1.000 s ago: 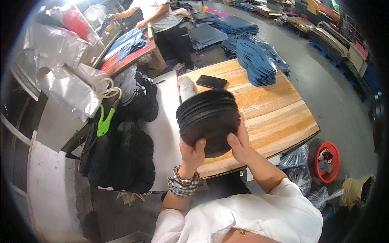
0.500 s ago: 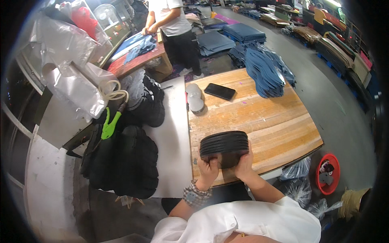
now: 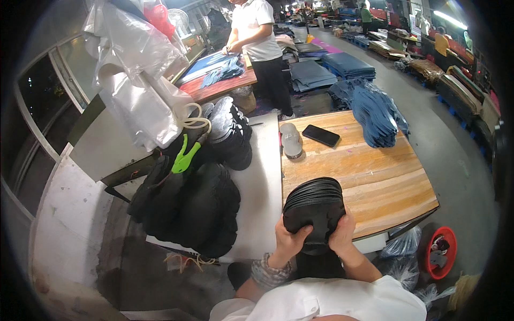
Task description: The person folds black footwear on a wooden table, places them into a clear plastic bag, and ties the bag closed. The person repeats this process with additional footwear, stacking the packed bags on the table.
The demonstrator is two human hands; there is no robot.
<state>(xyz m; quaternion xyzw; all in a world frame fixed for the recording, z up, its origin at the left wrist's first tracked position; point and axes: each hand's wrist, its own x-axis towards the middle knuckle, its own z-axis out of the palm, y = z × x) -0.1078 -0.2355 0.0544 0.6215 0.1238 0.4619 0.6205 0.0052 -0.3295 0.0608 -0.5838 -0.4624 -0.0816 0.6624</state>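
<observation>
I hold a thick stack of flat black rounded pieces [image 3: 315,208] upright on edge at the near edge of the wooden table [image 3: 375,182]. My left hand [image 3: 288,241] grips its lower left side, thumb on the front face. On the lower right side my right hand [image 3: 342,238] clamps it. A beaded bracelet sits on my left wrist.
A black phone [image 3: 320,135] and a small stack of grey discs [image 3: 292,142] lie on the table's far side, beside a pile of blue fabric [image 3: 377,115]. Heaps of black pieces [image 3: 198,208] cover the white surface at left. Another person [image 3: 259,48] works at a far table. A red basket [image 3: 441,251] stands on the floor.
The stack has come down from in front of me and turned on edge, now resting low at the table's near edge. Both hands stayed on it and shifted to its lower sides.
</observation>
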